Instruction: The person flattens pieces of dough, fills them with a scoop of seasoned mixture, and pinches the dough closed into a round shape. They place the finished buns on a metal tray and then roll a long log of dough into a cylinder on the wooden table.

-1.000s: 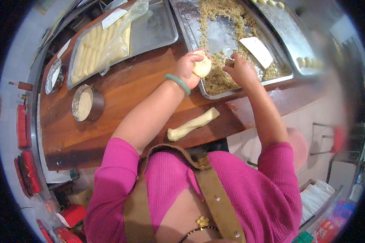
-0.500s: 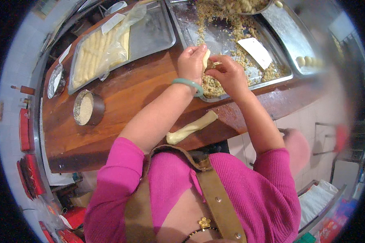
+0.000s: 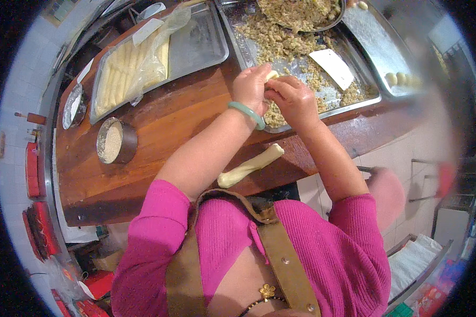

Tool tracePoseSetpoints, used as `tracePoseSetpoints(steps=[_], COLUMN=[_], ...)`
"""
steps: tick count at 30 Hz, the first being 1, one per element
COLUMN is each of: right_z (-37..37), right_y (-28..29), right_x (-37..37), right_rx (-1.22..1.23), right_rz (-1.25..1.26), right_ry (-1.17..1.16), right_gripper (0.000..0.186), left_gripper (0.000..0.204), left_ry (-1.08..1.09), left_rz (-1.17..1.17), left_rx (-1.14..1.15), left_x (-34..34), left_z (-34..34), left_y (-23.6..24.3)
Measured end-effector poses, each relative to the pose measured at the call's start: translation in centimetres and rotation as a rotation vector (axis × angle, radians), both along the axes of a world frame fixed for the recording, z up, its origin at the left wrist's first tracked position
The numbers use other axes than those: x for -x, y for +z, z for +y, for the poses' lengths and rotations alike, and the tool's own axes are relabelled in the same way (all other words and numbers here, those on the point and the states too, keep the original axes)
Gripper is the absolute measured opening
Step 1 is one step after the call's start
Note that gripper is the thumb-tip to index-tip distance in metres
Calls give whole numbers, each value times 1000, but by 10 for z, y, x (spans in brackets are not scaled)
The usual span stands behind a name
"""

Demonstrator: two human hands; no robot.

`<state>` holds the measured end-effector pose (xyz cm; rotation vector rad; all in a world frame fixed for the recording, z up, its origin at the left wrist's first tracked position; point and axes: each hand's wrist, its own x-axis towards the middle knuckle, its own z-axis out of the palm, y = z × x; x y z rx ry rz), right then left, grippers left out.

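My left hand [image 3: 253, 87], with a pale green bangle at its wrist, is closed around a small piece of pale dough [image 3: 271, 75]. The fingers of my right hand [image 3: 293, 100] pinch together at the near side of that same dough, and both hands hide most of it. Beneath and beyond them lies a metal tray [image 3: 373, 101] strewn with crumbly, yellowish-brown filling [image 3: 280, 45]. A white flat scraper [image 3: 333, 68] rests in this tray, to the right of my hands. Closer to me, a pale dough roll [image 3: 251, 166] lies on the wooden table [image 3: 169, 137].
A round pan [image 3: 341, 20] heaped with filling is over the tray's far side. Several dough balls [image 3: 402, 80] sit on another tray [image 3: 378, 39] at right. Dough strips [image 3: 127, 68] under plastic fill part of the left tray [image 3: 198, 39]. Below it stands a tin of pale grains [image 3: 113, 141].
My right hand has closed in on my left at the dough, now less visible. The pan at the far side has come nearer, and more filling covers the tray's far left part.
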<state>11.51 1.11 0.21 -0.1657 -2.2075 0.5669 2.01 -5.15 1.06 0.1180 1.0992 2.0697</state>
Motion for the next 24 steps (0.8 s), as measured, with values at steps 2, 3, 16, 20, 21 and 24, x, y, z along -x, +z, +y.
tracePoseSetpoints(steps=[2, 3, 16, 20, 21, 24], right_z=[-3, -2, -13, -10, -6, 24], right_y=[1, 1, 9, 13, 11, -2], right_x=[1, 1, -3, -8, -12, -13], right_rx=[58, 123, -182, 159, 358, 656], right_rz=[10, 1, -88, -84, -45, 49], right_ry=[-12, -6, -48, 14, 27, -81], right_gripper=[22, 23, 20, 12, 12, 16], left_gripper=[18, 17, 10, 18, 21, 29], left_ry=[-27, -18, -3, -140, -206, -260], left_rz=[54, 82, 34, -131, -261, -454], left_rx=[-3, 4, -52, -45, -79, -139], left_x=[0, -3, -3, 1, 5, 17], left_z=[0, -2, -11, -16, -17, -15], left_y=[-3, -5, -12, -11, -10, -16])
